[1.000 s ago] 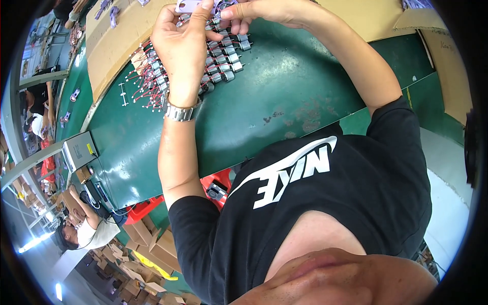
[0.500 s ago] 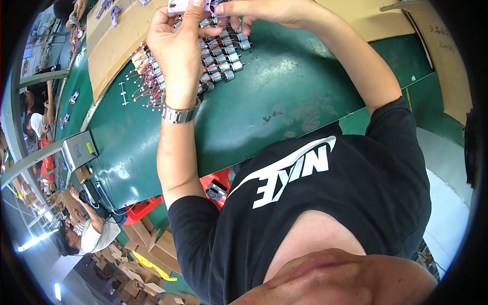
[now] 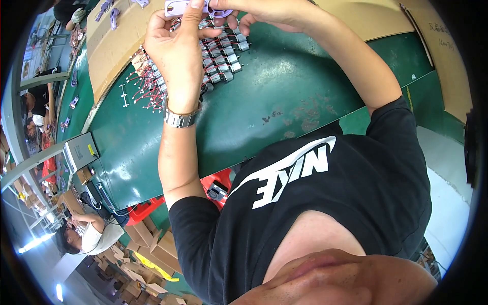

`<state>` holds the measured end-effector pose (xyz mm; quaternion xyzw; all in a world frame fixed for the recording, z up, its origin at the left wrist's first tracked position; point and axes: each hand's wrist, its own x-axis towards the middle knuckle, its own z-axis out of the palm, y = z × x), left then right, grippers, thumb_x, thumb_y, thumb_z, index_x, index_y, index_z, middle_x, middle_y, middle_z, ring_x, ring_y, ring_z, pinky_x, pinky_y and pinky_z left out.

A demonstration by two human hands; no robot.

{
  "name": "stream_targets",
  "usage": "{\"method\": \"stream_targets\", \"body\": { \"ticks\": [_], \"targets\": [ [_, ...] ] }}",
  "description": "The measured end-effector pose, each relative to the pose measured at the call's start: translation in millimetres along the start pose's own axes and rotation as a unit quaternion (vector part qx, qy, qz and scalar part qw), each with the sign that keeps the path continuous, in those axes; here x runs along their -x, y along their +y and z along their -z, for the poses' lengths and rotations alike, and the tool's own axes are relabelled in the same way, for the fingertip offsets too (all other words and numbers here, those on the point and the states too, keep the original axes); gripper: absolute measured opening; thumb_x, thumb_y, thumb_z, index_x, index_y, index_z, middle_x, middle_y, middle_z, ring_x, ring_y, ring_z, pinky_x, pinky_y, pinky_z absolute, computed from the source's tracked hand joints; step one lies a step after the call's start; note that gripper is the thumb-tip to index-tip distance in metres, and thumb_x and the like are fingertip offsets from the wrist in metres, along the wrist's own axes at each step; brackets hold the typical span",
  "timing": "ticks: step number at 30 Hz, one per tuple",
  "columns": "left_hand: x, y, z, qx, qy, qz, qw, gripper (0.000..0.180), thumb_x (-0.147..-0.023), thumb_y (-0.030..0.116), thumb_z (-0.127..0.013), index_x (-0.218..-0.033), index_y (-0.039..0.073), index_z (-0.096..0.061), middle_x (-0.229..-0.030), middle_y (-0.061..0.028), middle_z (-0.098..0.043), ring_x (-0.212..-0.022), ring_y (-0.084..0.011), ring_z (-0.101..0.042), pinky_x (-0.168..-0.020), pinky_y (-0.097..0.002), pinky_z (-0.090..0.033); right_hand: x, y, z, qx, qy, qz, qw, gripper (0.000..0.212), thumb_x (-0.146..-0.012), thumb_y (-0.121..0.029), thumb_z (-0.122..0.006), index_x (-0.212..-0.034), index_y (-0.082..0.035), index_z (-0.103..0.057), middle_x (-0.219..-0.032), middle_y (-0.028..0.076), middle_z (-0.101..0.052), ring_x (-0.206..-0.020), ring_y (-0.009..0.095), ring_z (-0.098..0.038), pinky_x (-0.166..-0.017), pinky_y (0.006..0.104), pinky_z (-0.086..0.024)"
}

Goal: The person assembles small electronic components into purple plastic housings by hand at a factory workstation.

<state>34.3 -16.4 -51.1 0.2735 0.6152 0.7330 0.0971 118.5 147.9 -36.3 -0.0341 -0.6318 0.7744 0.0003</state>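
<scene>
My left hand (image 3: pixel 175 56), with a metal watch on its wrist, grips a lavender plastic housing (image 3: pixel 175 8) between thumb and fingers at the top edge of the view. The housing has a flat, elongated body and a round ring at one end. At the ring end, my right hand (image 3: pixel 274 14) pinches it with thumb and forefinger, its other fingers loosely curled. The upper part of the housing is cut off by the frame. Below both hands, rows of small silver motors (image 3: pixel 221 63) with red wires (image 3: pixel 147 91) lie on the green table (image 3: pixel 254 96), partly hidden by my left hand.
Cardboard (image 3: pixel 109 53) lies left of the motors, with several purple parts on it. A cardboard box (image 3: pixel 442 56) stands at the right. A grey metal box (image 3: pixel 81 151) sits at the table's left end. Beyond, a conveyor (image 3: pixel 76 104) carries parts, and co-workers (image 3: pixel 94 234) sit nearby.
The lavender housing has tilted and come slightly lower into view, so more of its ring shows. Both hands have shifted a little and keep their hold.
</scene>
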Motion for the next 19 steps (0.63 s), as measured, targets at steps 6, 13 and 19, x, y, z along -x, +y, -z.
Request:
{"method": "stream_targets", "body": {
  "ticks": [6, 13, 19],
  "targets": [
    [1.1, -3.0, -6.7, -0.012, -0.017, -0.013, 1.0, 0.022, -0.095, 0.012, -0.075, -0.105, -0.004, -0.063, -0.098, -0.0118, -0.072, -0.086, -0.018, -0.073, -0.058, -0.0276, -0.063, -10.7, 24.5, 14.0, 0.049, 0.011, 0.054, 0.997, 0.031, -0.105, -0.018, -0.056, -0.13, -0.001, -0.062, -0.086, 0.004, -0.064, -0.067, 0.01, -0.058, -0.058, 0.0236, -0.05],
    [-97.1, -15.4, 36.1, -0.172, -0.005, -0.111, 0.979, 0.034, -0.092, 0.02, -0.08, -0.112, -0.004, -0.066, -0.101, -0.0134, -0.073, -0.086, -0.0172, -0.072, -0.067, -0.0285, -0.061, -29.6, 56.5, 43.1, 0.315, 0.1, 0.066, 0.942, 0.035, -0.096, -0.028, -0.064, -0.119, -0.001, -0.069, -0.102, 0.018, -0.073, -0.094, 0.027, -0.072, -0.08, 0.0401, -0.058],
    [-240.4, -34.8, 147.7, -0.62, 0.058, -0.285, 0.729, 0.104, -0.084, 0.029, -0.083, -0.159, 0.002, -0.017, -0.163, -0.0273, -0.029, -0.15, -0.0454, -0.029, -0.121, -0.0446, -0.03, -9.4, 62.4, 29.4, 0.494, 0.025, 0.226, 0.84, 0.029, -0.091, -0.019, -0.066, -0.118, -0.008, -0.069, -0.116, 0.022, -0.069, -0.109, 0.037, -0.068, -0.094, 0.0458, -0.054]
  ]
}}
